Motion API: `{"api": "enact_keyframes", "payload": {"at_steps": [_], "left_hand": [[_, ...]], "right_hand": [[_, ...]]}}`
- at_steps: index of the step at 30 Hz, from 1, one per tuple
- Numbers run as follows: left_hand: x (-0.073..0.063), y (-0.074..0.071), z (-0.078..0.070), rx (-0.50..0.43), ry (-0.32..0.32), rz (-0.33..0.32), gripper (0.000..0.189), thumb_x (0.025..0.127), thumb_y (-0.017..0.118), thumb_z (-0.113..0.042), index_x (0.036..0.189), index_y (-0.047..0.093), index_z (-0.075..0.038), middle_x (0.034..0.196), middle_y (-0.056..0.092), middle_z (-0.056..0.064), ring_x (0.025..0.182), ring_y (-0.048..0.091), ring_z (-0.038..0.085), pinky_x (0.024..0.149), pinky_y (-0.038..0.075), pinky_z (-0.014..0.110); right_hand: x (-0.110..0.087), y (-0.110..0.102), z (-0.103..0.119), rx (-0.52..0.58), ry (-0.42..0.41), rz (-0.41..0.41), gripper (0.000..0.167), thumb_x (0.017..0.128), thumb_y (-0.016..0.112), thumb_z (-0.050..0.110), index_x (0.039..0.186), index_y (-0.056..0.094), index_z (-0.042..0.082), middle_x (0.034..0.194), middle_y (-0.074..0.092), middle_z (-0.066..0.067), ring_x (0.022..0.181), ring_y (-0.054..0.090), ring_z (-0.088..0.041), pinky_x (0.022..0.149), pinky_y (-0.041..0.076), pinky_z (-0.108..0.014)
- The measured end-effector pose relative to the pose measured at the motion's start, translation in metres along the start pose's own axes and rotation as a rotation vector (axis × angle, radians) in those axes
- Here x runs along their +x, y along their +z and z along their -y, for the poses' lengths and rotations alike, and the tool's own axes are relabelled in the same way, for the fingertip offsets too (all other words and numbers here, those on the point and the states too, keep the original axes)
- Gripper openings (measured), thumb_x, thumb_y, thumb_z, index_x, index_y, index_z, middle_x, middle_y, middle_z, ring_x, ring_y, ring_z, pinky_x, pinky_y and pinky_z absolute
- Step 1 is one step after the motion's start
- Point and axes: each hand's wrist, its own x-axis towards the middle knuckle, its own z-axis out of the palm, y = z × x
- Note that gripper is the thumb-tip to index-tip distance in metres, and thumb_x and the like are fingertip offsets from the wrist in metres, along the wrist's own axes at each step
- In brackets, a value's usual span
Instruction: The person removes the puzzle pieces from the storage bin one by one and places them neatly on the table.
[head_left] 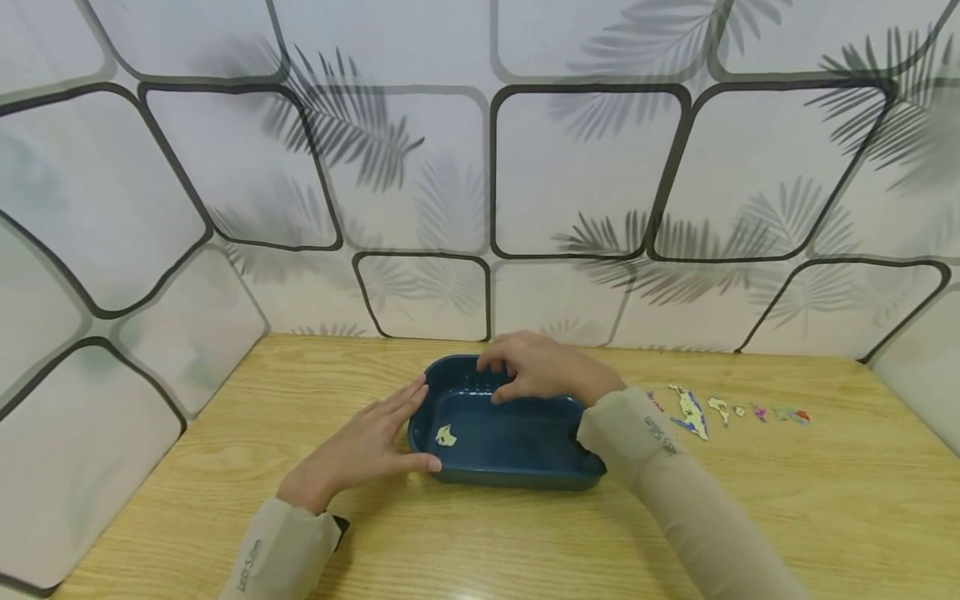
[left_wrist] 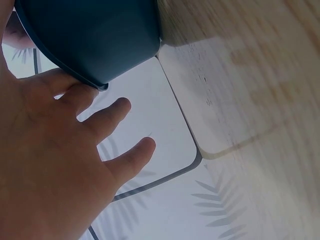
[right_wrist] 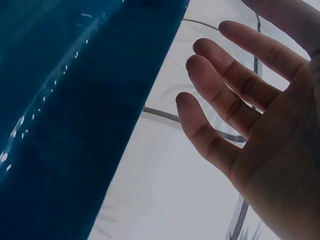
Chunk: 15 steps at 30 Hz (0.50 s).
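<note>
A dark blue rectangular basin (head_left: pixel 517 433) with rounded corners sits on the table, and a small cream-coloured flat cutout (head_left: pixel 446 436) lies inside near its left end. My left hand (head_left: pixel 375 442) rests against the basin's left end, fingers extended along the rim and thumb at the front edge. In the left wrist view, two fingers of that hand (left_wrist: pixel 65 130) meet the rim while the others spread away from it. Over the basin's far side hovers my right hand (head_left: pixel 543 367). The right wrist view shows its fingers (right_wrist: pixel 212 135) loosely bent, with nothing in them.
To the right of the basin, several small flat cutouts lie in a row on the wooden table (head_left: pixel 750 500), among them a larger blue-and-cream one (head_left: pixel 690 412) and a pink one (head_left: pixel 761 412). A patterned wall (head_left: pixel 570 175) stands close behind the basin.
</note>
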Motion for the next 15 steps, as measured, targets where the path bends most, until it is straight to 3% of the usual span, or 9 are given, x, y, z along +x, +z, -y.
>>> {"api": "enact_keyframes", "payload": {"at_steps": [15], "left_hand": [[0.000,0.001,0.002,0.001,0.016,0.002,0.101,0.090,0.072,-0.056,0.159,0.026,0.001,0.167,0.017,0.015,0.150,0.022,0.038,0.113,0.020,0.070]], "right_hand": [[0.019,0.021,0.006,-0.111,0.002,0.061,0.040,0.089,0.082,0.024,0.122,0.071,0.007,0.101,0.064,-0.003,0.090,0.058,-0.018,0.083,0.050,-0.035]]}}
